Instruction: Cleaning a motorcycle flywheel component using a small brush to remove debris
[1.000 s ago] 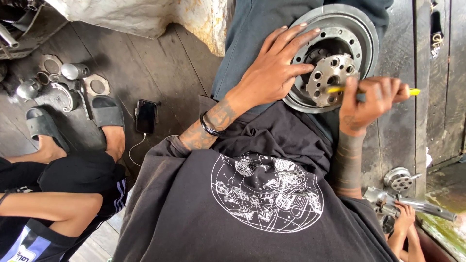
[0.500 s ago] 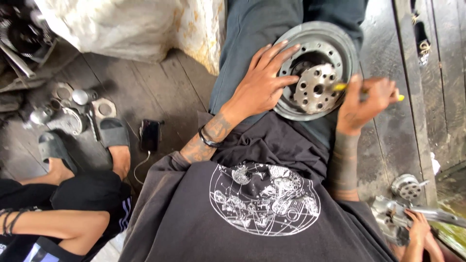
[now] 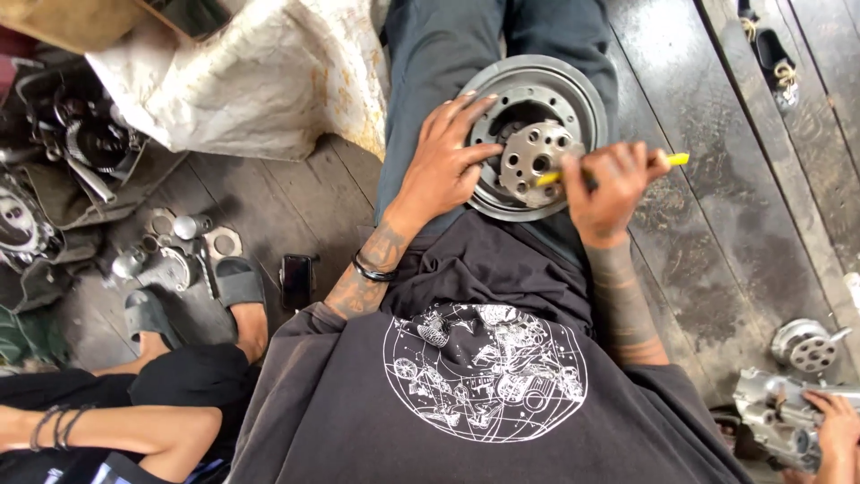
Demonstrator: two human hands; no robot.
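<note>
- Far left, the clutter has slid further into your view than a moment ago: dull grey metal parts (image 3: 170, 246) on the dark wooden floor (image 3: 708, 179), a crumpled, stained white sack (image 3: 251, 81) above them, a sandalled foot (image 3: 237, 300) and a black phone (image 3: 296, 280) lying flat.
- Your head has tipped down and drawn closer, so the round metal drum (image 3: 536, 136) now sits larger and nearer the middle, resting on your lap between your thighs.
- Your left hand (image 3: 443, 166) is spread flat across the drum's left rim, fingers splayed, steadying rather than gripping; it sat the same way half a second back.
- The drum reads as cast metal, matte grey, with a thick outer rim, a ring of slots, and a smaller perforated hub (image 3: 536, 161) in the centre.
- Your right hand (image 3: 609, 184) has shifted inward: fingers are curled tight round a yellow-handled tool (image 3: 667, 160), whose tip now meets the hub's right edge instead of hanging outside the rim. That looks like the work moving onto the hub itself.
- Bottom right, another person's hand (image 3: 838, 421) rests on a silvery engine casing (image 3: 779, 408), beside a small round drilled part (image 3: 802, 345).
</note>
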